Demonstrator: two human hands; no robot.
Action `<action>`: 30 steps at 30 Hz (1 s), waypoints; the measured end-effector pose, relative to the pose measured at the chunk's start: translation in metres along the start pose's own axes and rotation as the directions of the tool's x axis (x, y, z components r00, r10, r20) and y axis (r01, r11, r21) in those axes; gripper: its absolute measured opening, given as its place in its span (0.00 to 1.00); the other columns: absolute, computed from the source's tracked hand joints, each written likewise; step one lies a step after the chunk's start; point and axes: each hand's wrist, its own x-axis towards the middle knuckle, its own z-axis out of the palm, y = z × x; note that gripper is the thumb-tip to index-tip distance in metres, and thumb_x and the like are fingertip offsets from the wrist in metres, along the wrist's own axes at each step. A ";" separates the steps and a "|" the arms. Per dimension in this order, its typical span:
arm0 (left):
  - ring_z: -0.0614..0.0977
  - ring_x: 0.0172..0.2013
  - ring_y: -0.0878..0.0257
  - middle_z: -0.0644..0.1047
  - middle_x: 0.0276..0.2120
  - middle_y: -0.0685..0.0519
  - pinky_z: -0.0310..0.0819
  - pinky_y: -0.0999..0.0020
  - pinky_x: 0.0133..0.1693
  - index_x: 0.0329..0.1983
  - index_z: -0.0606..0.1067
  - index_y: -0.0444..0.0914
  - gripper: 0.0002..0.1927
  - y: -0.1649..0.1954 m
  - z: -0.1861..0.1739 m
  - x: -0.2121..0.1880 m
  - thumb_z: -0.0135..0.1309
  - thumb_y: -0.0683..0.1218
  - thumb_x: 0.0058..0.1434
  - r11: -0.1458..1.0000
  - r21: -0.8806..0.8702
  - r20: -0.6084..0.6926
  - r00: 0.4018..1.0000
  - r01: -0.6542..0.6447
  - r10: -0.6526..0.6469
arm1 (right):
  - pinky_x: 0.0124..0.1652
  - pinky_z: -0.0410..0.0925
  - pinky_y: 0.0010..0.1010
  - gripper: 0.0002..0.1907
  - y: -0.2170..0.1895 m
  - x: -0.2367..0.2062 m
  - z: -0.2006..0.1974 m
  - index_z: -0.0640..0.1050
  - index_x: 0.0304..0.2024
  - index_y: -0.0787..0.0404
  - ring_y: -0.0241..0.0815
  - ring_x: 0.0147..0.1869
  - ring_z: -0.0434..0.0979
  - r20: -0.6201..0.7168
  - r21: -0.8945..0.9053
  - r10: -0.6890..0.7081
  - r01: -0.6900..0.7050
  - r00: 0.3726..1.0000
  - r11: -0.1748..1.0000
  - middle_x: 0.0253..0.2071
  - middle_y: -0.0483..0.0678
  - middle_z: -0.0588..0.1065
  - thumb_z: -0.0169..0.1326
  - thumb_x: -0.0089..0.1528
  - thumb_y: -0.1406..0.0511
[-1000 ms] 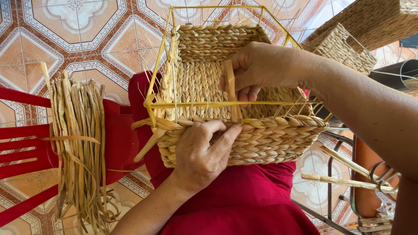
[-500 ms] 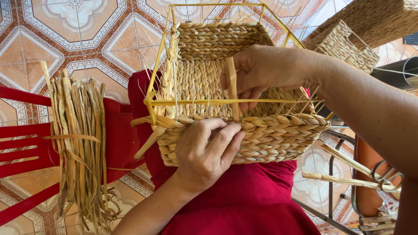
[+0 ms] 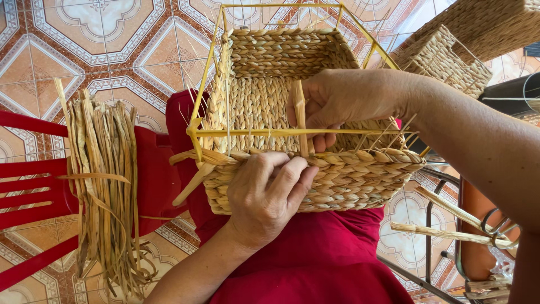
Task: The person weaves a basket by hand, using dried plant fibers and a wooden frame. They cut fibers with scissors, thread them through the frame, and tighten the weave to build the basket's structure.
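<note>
While resting on the red-clad lap, the half-woven basket is steadied by the left hand, grip clamped on its braided near rim. Right hand pinches a flat straw strand inside the yellow wire frame. Loose straw bundle lies on the red chair to the left; finished baskets sit beyond.

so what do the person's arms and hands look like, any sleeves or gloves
Both are bare: no gloves, no sleeves and no rings or watch in view on the left hand or right hand. The forearms are uncovered to the picture's edge.
</note>
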 end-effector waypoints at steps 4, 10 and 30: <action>0.78 0.34 0.63 0.72 0.35 0.56 0.75 0.66 0.35 0.43 0.77 0.40 0.13 0.003 0.000 0.000 0.70 0.46 0.62 1.000 -0.005 -0.016 1.000 0.025 -0.025 | 0.37 0.80 0.28 0.16 -0.005 -0.005 0.001 0.77 0.51 0.58 0.35 0.36 0.85 0.011 -0.012 -0.041 0.041 0.999 0.999 0.36 0.45 0.84 0.52 0.62 0.60; 0.79 0.35 0.63 0.74 0.37 0.55 0.76 0.67 0.36 0.44 0.79 0.39 0.11 0.000 -0.001 -0.001 0.70 0.43 0.63 1.000 -0.009 -0.046 0.999 -0.011 0.010 | 0.37 0.80 0.30 0.16 0.001 -0.006 -0.002 0.78 0.49 0.60 0.36 0.38 0.85 0.032 0.049 -0.084 0.082 0.996 0.995 0.36 0.47 0.83 0.57 0.59 0.64; 0.76 0.32 0.65 0.71 0.36 0.56 0.74 0.68 0.31 0.44 0.79 0.41 0.11 -0.004 -0.002 -0.005 0.70 0.44 0.63 1.000 0.012 -0.005 1.000 -0.009 0.009 | 0.31 0.75 0.24 0.08 -0.001 0.003 0.004 0.85 0.36 0.62 0.31 0.29 0.80 0.092 -0.036 -0.073 0.077 0.993 0.996 0.27 0.43 0.82 0.62 0.58 0.64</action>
